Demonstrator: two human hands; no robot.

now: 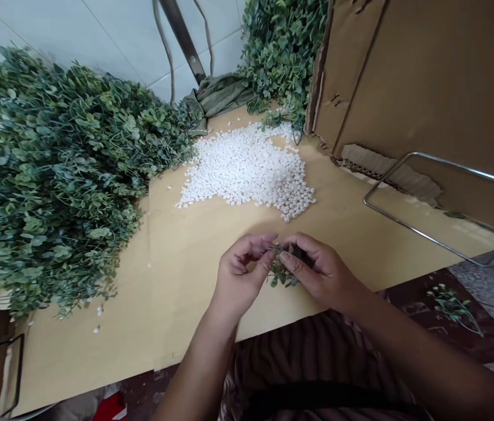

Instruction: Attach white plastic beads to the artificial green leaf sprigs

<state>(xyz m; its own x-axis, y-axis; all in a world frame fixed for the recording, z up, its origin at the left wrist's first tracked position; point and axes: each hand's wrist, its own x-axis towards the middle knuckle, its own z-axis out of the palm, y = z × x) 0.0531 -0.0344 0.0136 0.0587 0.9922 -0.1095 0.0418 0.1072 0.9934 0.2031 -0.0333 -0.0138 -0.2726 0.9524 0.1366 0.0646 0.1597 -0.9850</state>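
A small green artificial leaf sprig (282,277) is between my two hands, just above the near part of the cardboard sheet (185,280). My left hand (244,269) pinches at the sprig's upper left side with thumb and fingers. From the right, my right hand (317,266) grips the same sprig between thumb and curled fingers. Whether a small piece is also held at the fingertips is too small to tell. Beyond the hands spreads a pile of small white beads or caps (247,166).
Heaped green artificial foliage (62,175) covers the left side; another clump (286,47) stands at the back. A large cardboard box (439,105) rises on the right, near a bent metal wire frame (422,231). One loose sprig (452,307) lies on the floor at right.
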